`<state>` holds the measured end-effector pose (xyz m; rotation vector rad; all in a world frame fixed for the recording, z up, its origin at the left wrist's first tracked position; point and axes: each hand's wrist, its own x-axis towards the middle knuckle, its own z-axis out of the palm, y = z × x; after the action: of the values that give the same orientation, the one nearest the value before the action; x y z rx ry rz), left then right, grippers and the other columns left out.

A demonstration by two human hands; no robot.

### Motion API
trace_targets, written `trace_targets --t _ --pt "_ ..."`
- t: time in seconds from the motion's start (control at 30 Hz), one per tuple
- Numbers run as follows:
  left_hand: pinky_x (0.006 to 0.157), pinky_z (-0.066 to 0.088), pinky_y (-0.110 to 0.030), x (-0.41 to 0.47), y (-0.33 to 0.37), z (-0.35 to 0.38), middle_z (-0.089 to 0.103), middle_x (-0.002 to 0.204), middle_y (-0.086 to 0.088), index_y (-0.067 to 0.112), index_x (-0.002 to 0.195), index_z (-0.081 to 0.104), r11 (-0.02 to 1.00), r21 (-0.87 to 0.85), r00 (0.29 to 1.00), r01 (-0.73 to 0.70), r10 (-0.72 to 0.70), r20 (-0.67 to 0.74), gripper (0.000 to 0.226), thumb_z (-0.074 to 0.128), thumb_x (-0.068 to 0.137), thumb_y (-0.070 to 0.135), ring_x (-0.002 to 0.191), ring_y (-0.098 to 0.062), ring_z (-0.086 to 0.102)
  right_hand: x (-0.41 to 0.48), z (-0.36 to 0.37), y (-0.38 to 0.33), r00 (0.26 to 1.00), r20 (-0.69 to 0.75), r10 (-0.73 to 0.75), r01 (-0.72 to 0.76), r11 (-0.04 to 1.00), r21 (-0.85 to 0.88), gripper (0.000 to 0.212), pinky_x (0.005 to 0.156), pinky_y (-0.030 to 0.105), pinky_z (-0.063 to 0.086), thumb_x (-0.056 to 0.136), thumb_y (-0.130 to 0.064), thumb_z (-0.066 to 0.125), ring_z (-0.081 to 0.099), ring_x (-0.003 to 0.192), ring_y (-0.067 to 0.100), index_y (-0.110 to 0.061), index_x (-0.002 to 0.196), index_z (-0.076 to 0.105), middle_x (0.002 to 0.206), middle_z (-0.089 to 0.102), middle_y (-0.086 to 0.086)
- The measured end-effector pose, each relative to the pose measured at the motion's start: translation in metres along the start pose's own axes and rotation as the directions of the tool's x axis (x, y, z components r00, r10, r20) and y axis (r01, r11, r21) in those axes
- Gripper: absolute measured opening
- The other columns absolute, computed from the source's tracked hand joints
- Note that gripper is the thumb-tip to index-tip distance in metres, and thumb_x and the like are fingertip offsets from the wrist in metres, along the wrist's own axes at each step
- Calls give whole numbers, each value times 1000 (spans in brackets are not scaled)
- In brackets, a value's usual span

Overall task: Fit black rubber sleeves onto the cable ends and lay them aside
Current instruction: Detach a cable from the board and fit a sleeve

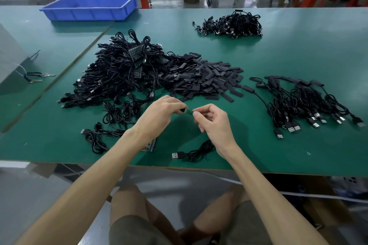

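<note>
Two-handed: pinched green cable end (188, 111) above near tabletop (278, 145), left hand (159, 114) and right hand (213, 123) fingers clamped on it. Saw sleeve pile (203, 79) just beyond, finished cables (308, 103) right. Needed end square to sleeve mouth, straight push, no twisting.

left hand (159, 114), right hand (214, 123) pinching cable end (189, 111)

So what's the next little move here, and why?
Probably slide what looks like a black sleeve, held in the left hand, over the green board that the right hand pinches: the board shows bare between the hands.
</note>
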<state>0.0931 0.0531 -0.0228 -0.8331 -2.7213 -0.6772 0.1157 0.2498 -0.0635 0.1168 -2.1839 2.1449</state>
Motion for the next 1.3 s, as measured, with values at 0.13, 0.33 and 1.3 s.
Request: trace_targets --t 0.13,0.33,1.3 --pt "95 54 -31 0 1 -4 68 121 -12 1 122 70 1000 -11 1000 -1 1 5 57 40 83 -27 97 -16 66 0 0 0 1000 1 11 -11 1000 -6 2 58 23 48 96 -13 71 55 57 13 -11 95 70 71 71 -2" --pt "97 51 -18 -1 2 -5 64 117 -12 1 122 68 998 -56 999 8 -5 47 51 42 88 -25 95 -9 61 0 1 0 1000 -13 23 -23 1000 -17 5 55 23 47 96 -15 71 54 55 12 -10 96 70 70 71 -1" --pt "85 47 -35 -5 18 2 61 104 -6 7 107 66 969 183 976 -164 132 172 43 49 78 -21 97 -25 50 0 3 -5 997 69 16 -3 984 -176 21 51 32 46 99 -24 71 55 45 22 -7 99 58 77 77 2"
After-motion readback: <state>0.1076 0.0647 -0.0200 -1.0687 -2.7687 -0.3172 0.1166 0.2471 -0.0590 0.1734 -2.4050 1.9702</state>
